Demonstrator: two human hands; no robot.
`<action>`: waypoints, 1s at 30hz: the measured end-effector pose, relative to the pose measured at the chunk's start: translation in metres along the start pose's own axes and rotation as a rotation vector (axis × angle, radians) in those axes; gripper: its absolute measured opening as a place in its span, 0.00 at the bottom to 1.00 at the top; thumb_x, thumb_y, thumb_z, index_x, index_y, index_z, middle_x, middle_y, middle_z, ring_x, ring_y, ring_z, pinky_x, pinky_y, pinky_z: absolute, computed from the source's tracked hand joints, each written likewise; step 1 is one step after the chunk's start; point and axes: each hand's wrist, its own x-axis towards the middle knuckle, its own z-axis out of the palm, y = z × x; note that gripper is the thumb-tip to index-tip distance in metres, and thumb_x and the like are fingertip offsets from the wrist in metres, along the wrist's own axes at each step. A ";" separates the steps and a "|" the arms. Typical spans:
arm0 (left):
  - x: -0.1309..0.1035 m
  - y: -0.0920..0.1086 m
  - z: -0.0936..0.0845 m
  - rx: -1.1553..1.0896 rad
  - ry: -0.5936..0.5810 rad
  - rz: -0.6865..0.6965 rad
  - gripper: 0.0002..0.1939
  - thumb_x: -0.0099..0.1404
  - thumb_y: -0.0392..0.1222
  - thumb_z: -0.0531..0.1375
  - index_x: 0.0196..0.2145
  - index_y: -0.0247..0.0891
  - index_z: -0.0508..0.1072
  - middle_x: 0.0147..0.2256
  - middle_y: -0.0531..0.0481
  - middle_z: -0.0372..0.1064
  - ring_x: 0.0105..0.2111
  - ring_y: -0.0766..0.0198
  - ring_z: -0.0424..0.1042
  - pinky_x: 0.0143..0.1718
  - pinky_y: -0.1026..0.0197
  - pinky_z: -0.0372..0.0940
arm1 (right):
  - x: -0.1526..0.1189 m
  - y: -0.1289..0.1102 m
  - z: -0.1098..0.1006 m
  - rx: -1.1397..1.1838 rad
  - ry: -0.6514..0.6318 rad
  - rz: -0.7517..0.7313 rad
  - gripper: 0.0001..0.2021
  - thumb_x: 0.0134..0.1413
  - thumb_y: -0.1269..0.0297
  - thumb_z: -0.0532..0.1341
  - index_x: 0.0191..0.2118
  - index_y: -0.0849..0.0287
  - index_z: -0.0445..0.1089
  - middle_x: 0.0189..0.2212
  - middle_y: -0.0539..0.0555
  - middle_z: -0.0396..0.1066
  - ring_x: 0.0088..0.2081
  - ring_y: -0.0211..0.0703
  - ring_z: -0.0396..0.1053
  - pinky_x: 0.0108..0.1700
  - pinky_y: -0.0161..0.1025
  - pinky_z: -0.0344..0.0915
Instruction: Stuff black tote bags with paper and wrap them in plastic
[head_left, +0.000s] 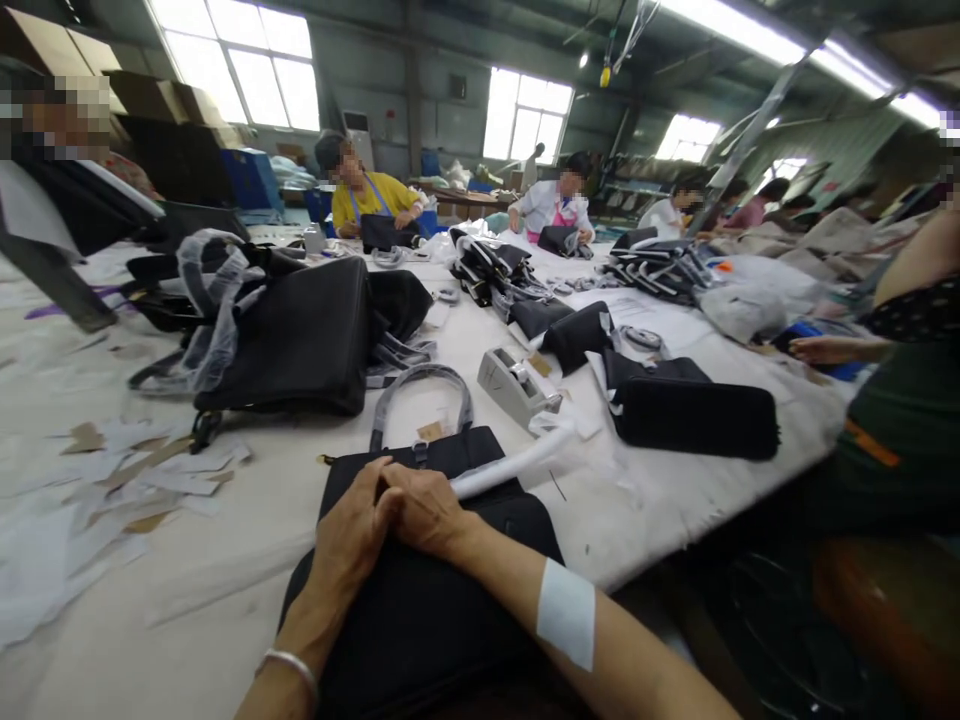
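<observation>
A black bag [442,620] lies before me on the table, its plastic-wrapped handle [424,375] arching up at the far side. My left hand [352,525] and my right hand [427,508] meet over the bag's upper part, with fingers closed and pressed together. What they pinch is hidden beneath the fingers. From beside my right hand a white, tube-like strip [517,465] runs off to the right, across the bag's top edge. A thin translucent plastic strip [232,580] lies on the table to the left of my left wrist.
A grey tape dispenser [517,385] stands beyond the bag. To the left is another large black bag [292,335] above scattered paper scraps [150,470]. Black pouches [694,415] lie at right near the table edge. Co-workers sit across the table; a person's arm [844,348] reaches in at right.
</observation>
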 end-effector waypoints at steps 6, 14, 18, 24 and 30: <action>0.003 0.001 -0.016 0.312 0.067 -0.347 0.22 0.72 0.56 0.43 0.39 0.43 0.72 0.29 0.46 0.74 0.27 0.52 0.72 0.24 0.60 0.56 | -0.011 0.024 -0.035 -0.128 -0.057 -0.032 0.18 0.55 0.49 0.64 0.43 0.57 0.67 0.37 0.53 0.72 0.39 0.46 0.68 0.40 0.40 0.61; 0.003 -0.008 0.001 0.461 0.211 0.260 0.21 0.72 0.53 0.47 0.43 0.37 0.73 0.41 0.40 0.74 0.43 0.50 0.70 0.47 0.51 0.59 | -0.025 0.035 -0.042 -0.134 -0.001 0.021 0.17 0.62 0.46 0.57 0.43 0.55 0.72 0.36 0.53 0.73 0.40 0.46 0.68 0.41 0.40 0.59; 0.004 -0.002 -0.001 0.490 -0.123 0.026 0.22 0.74 0.52 0.44 0.33 0.40 0.71 0.32 0.46 0.73 0.35 0.56 0.71 0.32 0.59 0.58 | -0.022 0.048 -0.053 -0.104 -0.138 0.037 0.21 0.59 0.41 0.58 0.42 0.54 0.72 0.36 0.52 0.75 0.38 0.44 0.71 0.37 0.36 0.59; 0.011 0.010 -0.016 0.455 -0.361 -0.318 0.24 0.73 0.58 0.41 0.38 0.43 0.70 0.34 0.49 0.76 0.37 0.54 0.75 0.26 0.61 0.52 | -0.081 0.131 -0.105 -0.171 -0.249 0.251 0.22 0.52 0.38 0.63 0.39 0.52 0.73 0.32 0.51 0.76 0.35 0.44 0.73 0.33 0.34 0.58; 0.013 0.010 -0.015 0.481 -0.417 -0.320 0.24 0.73 0.57 0.40 0.42 0.45 0.71 0.36 0.47 0.76 0.38 0.52 0.76 0.27 0.61 0.54 | -0.206 0.206 -0.169 -0.345 -0.233 0.528 0.28 0.57 0.35 0.51 0.24 0.56 0.69 0.21 0.55 0.72 0.25 0.47 0.70 0.28 0.37 0.57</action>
